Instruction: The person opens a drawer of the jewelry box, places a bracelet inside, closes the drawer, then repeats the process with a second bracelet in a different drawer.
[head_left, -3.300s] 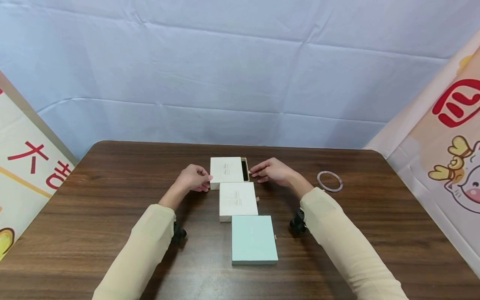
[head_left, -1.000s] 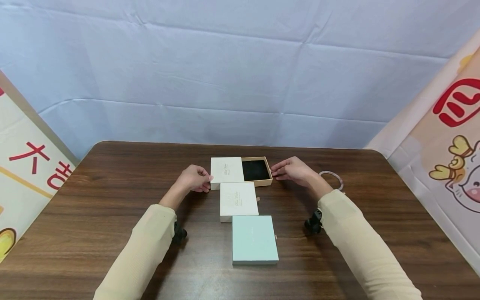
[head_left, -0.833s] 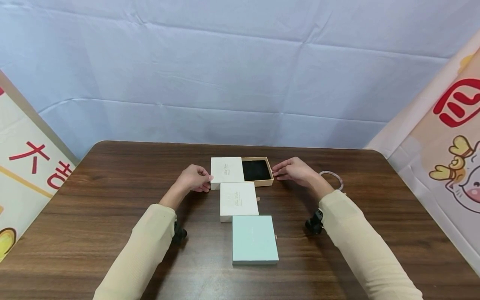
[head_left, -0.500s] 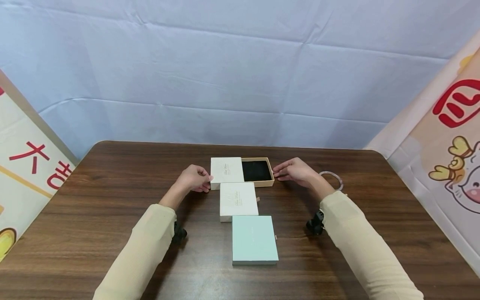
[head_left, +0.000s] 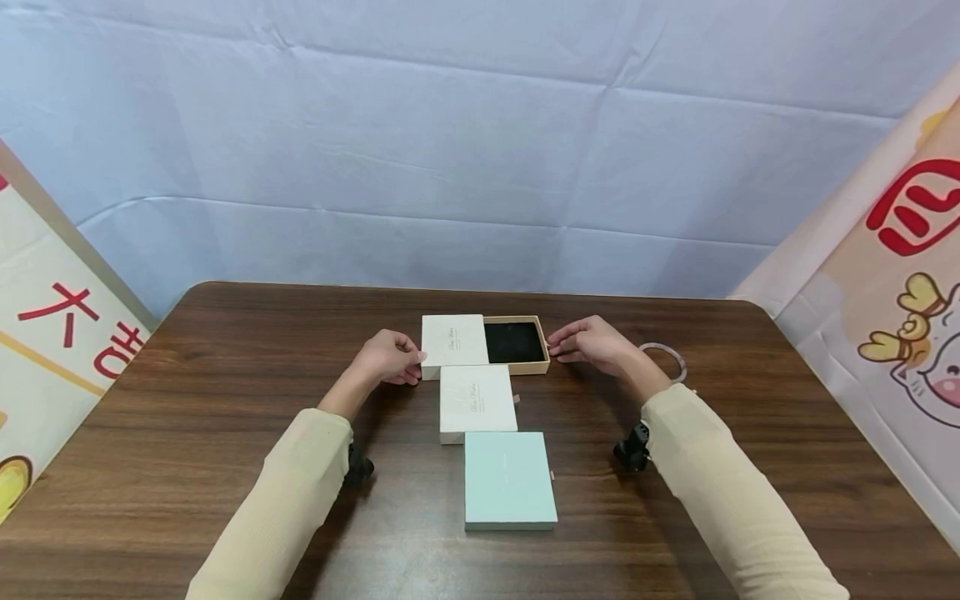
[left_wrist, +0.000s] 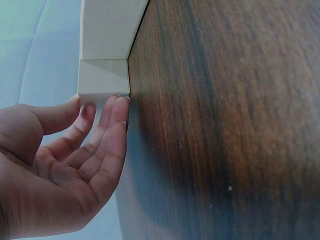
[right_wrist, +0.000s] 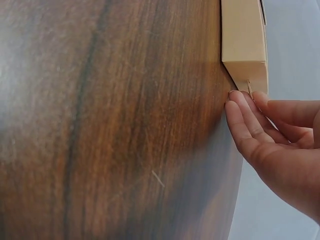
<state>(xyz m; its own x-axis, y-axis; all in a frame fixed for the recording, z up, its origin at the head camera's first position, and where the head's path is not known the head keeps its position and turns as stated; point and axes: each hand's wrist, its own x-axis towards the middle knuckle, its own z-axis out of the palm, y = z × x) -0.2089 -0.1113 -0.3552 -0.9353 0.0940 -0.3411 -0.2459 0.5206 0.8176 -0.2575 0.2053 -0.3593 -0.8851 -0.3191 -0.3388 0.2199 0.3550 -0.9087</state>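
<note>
At the back stands a white drawer box [head_left: 453, 342] with its tan tray [head_left: 545, 367] drawn out to the right, showing a black pad [head_left: 513, 342]. My left hand [head_left: 386, 357] holds the sleeve's left end, fingers bent; in the left wrist view the thumb [left_wrist: 57, 115] and fingertips meet the end of the white box [left_wrist: 104, 77]. At the tray's right end, my right hand [head_left: 592, 343] pinches a small ribbon tab [right_wrist: 250, 88] between thumb and fingers. How far the tray still sits inside the sleeve is hidden.
A second white box [head_left: 476, 400] and a mint-green box [head_left: 510, 479], both closed with ribbon tabs at right, lie in front in a stepped row. A pale bangle [head_left: 663, 360] lies behind the right forearm, partly covered. The wooden table [head_left: 225, 400] ends at a cloth backdrop [head_left: 450, 167].
Since the oldest frame, my right hand has moved right, pulling the tray from a narrow gap to well out of its sleeve. In the last half second it barely moves. My left hand stays put.
</note>
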